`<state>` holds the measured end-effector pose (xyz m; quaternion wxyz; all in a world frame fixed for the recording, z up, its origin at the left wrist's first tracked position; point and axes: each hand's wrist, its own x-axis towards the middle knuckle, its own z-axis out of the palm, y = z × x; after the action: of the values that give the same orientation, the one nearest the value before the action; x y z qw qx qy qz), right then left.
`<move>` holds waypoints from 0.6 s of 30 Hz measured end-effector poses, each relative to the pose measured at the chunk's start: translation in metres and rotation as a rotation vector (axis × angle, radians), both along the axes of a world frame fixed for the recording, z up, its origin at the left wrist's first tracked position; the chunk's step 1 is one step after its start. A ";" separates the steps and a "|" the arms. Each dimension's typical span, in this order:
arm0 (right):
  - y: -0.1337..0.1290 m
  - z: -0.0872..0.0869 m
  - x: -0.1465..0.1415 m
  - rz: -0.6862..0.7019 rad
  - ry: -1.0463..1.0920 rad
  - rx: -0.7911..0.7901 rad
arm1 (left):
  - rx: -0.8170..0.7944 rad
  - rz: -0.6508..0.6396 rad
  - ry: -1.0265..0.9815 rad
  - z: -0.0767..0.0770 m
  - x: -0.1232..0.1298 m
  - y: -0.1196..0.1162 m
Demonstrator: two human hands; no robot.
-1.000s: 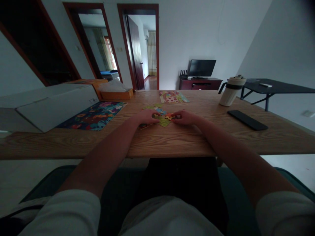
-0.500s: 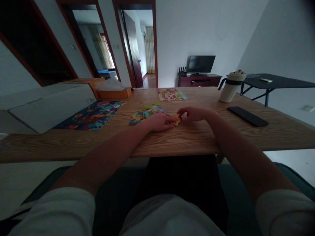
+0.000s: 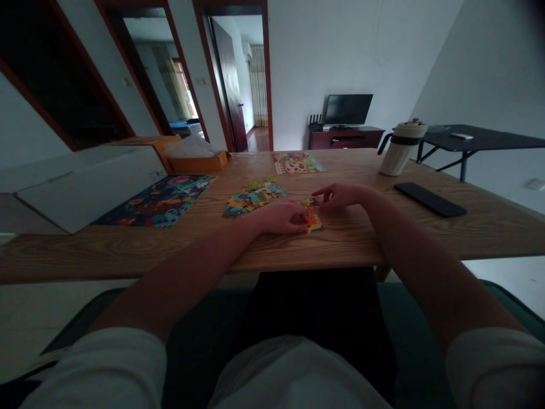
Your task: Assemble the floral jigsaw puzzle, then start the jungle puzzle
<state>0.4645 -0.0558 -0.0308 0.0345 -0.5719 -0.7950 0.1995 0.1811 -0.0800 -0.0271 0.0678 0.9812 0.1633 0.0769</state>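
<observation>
Covering jigsaw pieces (image 3: pixel 315 224) on the tabletop (image 3: pixel 349 244), the left hand (image 3: pixel 279 218) sits cupped, its grip too hidden to tell if it pinches; the right hand (image 3: pixel 343 197) hovers just beside, grip spread. Such thin card looks light and stiff, easiest taken by the edges.

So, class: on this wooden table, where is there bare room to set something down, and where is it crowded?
Bare wood of the table lies between the right hand and the black phone, and between the picture card and the cream tumbler. It is crowded around the left hand, among the jigsaw pieces.
</observation>
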 end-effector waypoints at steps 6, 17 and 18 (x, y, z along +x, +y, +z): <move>0.000 -0.002 -0.007 0.008 0.015 0.025 | -0.032 -0.046 -0.028 -0.006 0.001 0.004; -0.007 0.002 -0.025 0.028 0.079 0.005 | 0.036 0.101 -0.141 -0.001 -0.005 0.009; -0.008 0.003 -0.026 0.040 0.077 -0.013 | 0.051 0.132 -0.135 -0.002 -0.007 0.012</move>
<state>0.4387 -0.0642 -0.0275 0.0574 -0.5480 -0.8030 0.2270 0.1744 -0.0681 -0.0288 0.0484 0.9623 0.2208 0.1512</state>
